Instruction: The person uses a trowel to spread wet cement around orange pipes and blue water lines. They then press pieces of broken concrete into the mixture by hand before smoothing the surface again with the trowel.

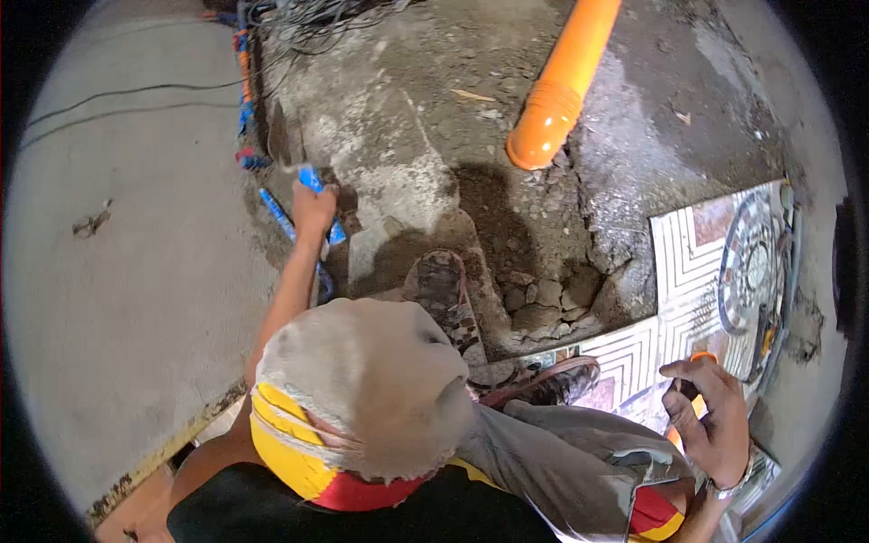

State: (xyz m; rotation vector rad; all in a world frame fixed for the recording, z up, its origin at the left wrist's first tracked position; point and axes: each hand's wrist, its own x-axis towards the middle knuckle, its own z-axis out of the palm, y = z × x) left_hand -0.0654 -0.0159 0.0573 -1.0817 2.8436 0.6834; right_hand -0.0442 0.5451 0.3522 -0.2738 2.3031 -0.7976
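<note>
My left hand [314, 206] is wrapped round the blue handle [310, 178] of a trowel, beside the wall. The trowel's grey blade [279, 136] points up and away, near the wall's foot. At the lower right, my right hand [717, 418] is raised over the patterned sheet [670, 299], its thumb and fingers curled round a small dark thing [685, 389] that I cannot make out. Something orange shows just behind those fingers.
An orange pipe [566, 72] lies across the rough floor. Below it, a hole holds broken rubble [548, 294]. Blue pipes [275, 213] and cables [308, 14] run along the left wall [154, 244]. A pale cap [362, 380] hides the lower middle; shoes [439, 285] show beyond it.
</note>
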